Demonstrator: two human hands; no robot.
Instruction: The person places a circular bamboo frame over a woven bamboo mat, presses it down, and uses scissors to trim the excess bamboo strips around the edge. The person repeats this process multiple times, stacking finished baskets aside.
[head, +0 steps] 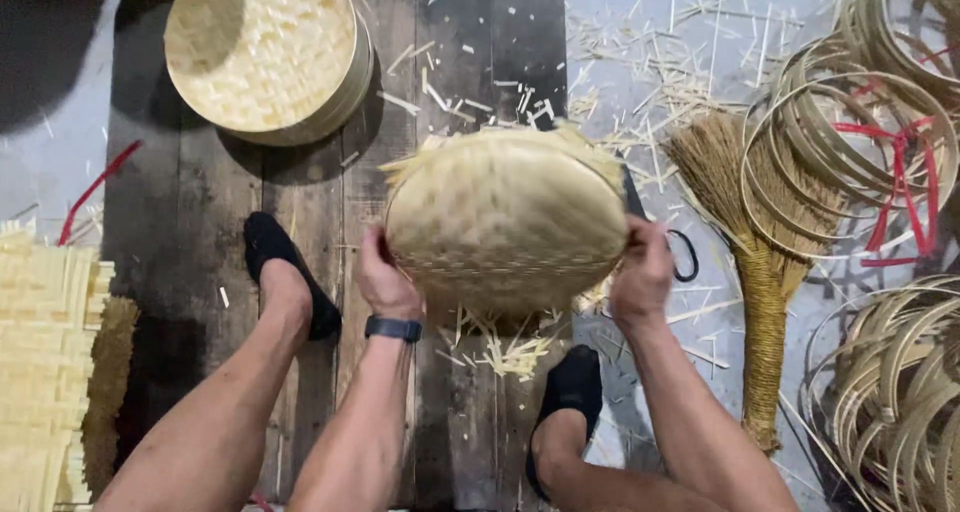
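A round woven bamboo lid [505, 217], domed and pale, is held tilted above the wooden boards [200, 222] between my knees. My left hand [385, 282], with a dark watch on the wrist, grips its left rim. On the right rim sits my right hand [640, 277]. Frayed strip ends stick out along the lid's upper edge. Bamboo offcuts [505, 352] lie under it on the boards.
A finished round bamboo tray [265, 52] lies at the back left. Stacks of bamboo hoops [860, 142] with red ties and more hoops [895, 392] fill the right. A straw broom [755, 262] lies beside them. Woven mats [40, 362] sit at the left. Scissors [685, 257] peek out behind the lid.
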